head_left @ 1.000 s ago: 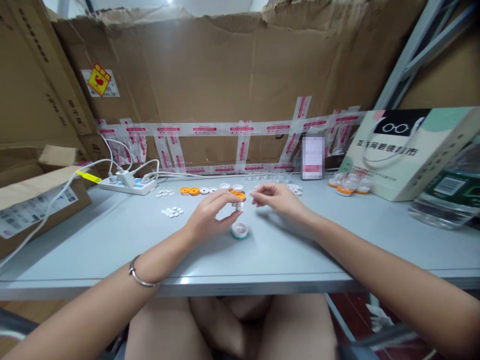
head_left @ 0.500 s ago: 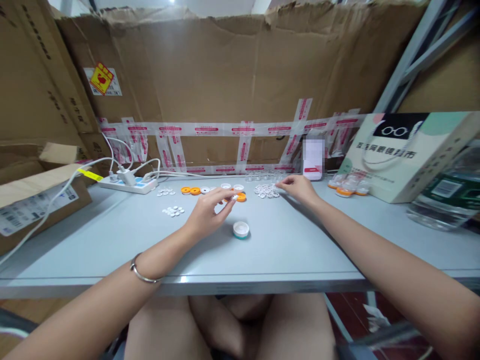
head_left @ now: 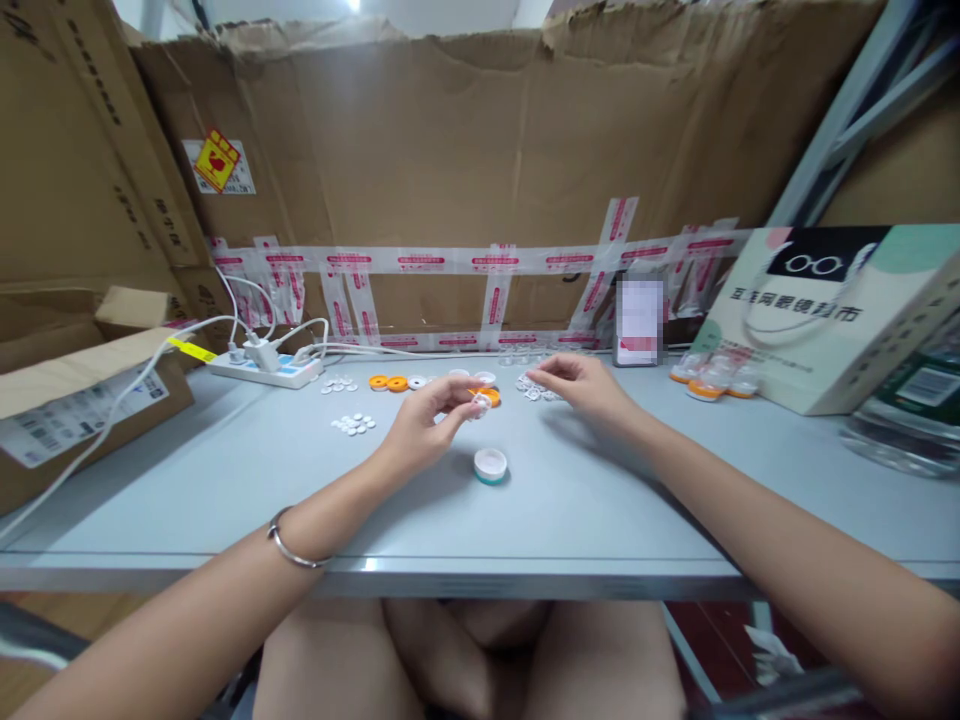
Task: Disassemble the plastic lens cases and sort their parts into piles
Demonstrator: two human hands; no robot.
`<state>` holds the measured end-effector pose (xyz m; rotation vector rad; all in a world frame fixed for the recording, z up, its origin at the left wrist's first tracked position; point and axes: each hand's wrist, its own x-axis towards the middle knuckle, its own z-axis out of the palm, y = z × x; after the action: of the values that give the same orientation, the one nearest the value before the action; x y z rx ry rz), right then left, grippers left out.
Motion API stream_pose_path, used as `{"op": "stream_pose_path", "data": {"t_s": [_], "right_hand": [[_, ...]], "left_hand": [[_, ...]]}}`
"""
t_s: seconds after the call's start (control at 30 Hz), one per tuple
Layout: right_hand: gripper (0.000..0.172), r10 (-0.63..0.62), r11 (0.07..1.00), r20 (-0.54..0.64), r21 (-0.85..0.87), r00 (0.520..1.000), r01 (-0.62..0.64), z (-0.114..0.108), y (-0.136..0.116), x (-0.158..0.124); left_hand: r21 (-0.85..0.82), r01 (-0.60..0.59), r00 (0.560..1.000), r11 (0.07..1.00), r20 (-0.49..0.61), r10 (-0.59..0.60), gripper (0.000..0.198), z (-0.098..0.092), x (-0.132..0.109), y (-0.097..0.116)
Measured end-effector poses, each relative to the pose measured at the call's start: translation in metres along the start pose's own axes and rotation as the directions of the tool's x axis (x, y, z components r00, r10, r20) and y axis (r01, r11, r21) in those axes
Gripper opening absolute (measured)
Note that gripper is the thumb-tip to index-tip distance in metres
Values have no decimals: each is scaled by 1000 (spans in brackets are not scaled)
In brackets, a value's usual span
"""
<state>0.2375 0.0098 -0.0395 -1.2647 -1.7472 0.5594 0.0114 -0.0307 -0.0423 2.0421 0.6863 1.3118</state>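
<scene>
So the left hand is pinching a small whitish piece above the table, too tiny to tell its long axis. Right hand is by some white bits, fingers curled, can't tell if gripping. White-and-teal round cup sits nearer the edge, opening facing up.

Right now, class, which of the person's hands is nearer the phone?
Right. The right hand is in front and to the left of the phone; the left hand is farther left.
</scene>
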Motion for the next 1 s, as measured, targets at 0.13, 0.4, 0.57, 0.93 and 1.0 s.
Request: {"op": "stream_pose_path", "data": {"t_s": [0.13, 0.4, 0.57, 0.93, 1.0], "right_hand": [[27, -111, 921, 254, 390, 961, 4, 19, -29, -21], [19, -83, 812, 306, 572, 948, -114, 30, -38, -30], [15, -99, 794, 297, 599, 950, -104, 33, -34, -31], [24, 23, 825, 396, 511, 918, -241, 31, -43, -34], [27, 64, 823, 409, 495, 910, -280, 30, -44, -34]], "left_hand": [[-181, 34, 999, 983, -24, -39, 14, 3, -1, -1], [-53, -5, 999, 999, -38, 3, 9, 2, -2, 0], [54, -35, 999, 998, 7, 34, 21, 2, -5, 1], [428, -325, 944, 843, 90, 318, 11, 1, -6, 0], [489, -390, 916, 780, 116, 385, 10, 2, -6, -1]]}}
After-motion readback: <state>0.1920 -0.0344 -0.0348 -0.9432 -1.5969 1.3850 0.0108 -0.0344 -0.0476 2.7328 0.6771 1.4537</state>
